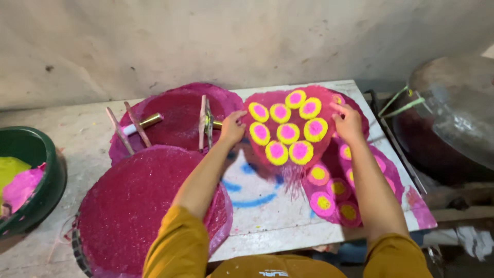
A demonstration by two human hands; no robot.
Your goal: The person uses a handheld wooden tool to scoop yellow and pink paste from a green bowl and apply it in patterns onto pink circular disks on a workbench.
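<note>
At centre frame, your left hand and right hand gripped opposite edges of a magenta sheet dotted with yellow-and-pink circles, fingers pinched on its rim above the white table. You appeared to be positioning it over another patterned sheet at lower right. Setting it down would call for even, level handling. A green bowl sat far left.

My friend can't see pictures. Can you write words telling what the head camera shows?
Two hands, the left hand and right hand, press the edges of a round magenta sheet dotted with yellow-and-pink circles on a white table. More plain magenta rounds lie to the left, beside a green bowl of pink and yellow powder.
</note>
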